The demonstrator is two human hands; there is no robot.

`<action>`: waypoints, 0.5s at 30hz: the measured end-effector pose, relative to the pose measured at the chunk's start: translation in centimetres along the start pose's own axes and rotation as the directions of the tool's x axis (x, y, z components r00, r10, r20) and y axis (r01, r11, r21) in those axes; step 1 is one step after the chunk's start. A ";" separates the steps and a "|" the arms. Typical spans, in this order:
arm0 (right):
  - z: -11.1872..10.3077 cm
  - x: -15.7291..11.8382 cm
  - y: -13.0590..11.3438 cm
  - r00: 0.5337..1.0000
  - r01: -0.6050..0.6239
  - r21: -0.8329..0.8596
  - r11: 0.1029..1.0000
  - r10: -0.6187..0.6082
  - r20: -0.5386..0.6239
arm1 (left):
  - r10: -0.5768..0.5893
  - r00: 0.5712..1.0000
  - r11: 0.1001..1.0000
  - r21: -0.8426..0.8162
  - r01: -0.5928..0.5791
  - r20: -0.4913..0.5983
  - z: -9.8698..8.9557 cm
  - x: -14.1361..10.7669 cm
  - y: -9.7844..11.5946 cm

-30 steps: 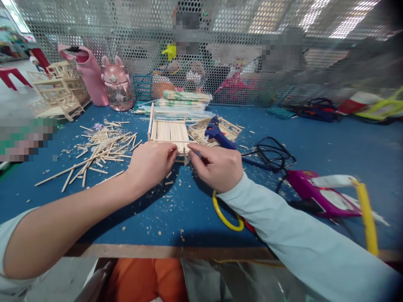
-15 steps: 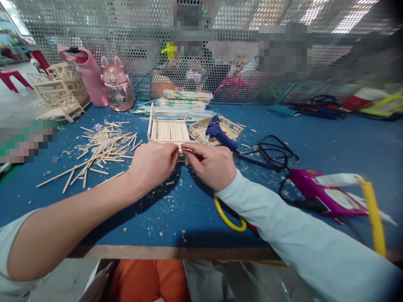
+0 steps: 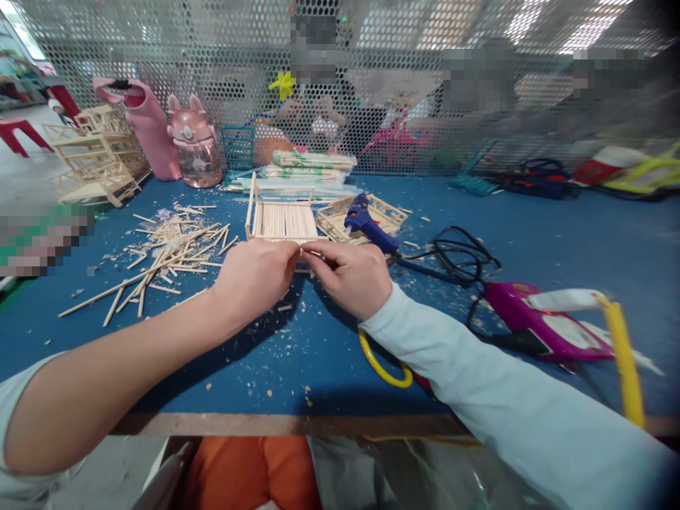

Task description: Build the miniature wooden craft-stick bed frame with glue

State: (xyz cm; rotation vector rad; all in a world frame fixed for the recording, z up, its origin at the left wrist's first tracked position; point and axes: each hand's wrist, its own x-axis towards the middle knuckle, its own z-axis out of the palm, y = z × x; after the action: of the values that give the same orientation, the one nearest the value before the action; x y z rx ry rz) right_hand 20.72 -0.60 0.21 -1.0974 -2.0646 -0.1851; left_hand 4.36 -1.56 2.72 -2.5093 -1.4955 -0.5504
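A small model built of thin wooden sticks (image 3: 285, 221), with a slatted floor and upright posts at its left, stands in front of me on the table. My left hand (image 3: 260, 276) is closed in a pinch at the model's near edge. Right beside it, my right hand (image 3: 353, 276) pinches at the same edge, thumb and index finger together. The fingertips almost meet, and they hide most of what lies between them. Behind my right hand, a blue glue gun (image 3: 372, 225) rests on a second stick frame (image 3: 390, 212).
Loose sticks and scraps (image 3: 170, 255) lie at the left. Pink bottles (image 3: 196, 156), a taller stick model (image 3: 100, 156) and bagged sticks (image 3: 313, 161) stand behind. To the right are a black cord (image 3: 462, 258), a purple tool (image 3: 542, 322) and a yellow handle (image 3: 382, 365). Mesh (image 3: 393, 64) borders the table.
Both hands stay pinched at the model's near edge, with only a slight shift of the fingers. The whole view has moved slightly.
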 end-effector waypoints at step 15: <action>0.0 0.2 -0.3 0.993 -0.108 0.037 0.993 0.107 0.041 | -0.018 1.000 1.000 -0.003 0.019 0.014 -0.1 0.1 0.1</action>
State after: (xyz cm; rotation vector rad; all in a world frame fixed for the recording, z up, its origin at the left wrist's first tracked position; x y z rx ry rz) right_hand 20.49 -0.66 0.41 -1.1930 -2.0283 -0.0701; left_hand 4.45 -1.58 2.87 -2.5093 -1.5255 -0.5394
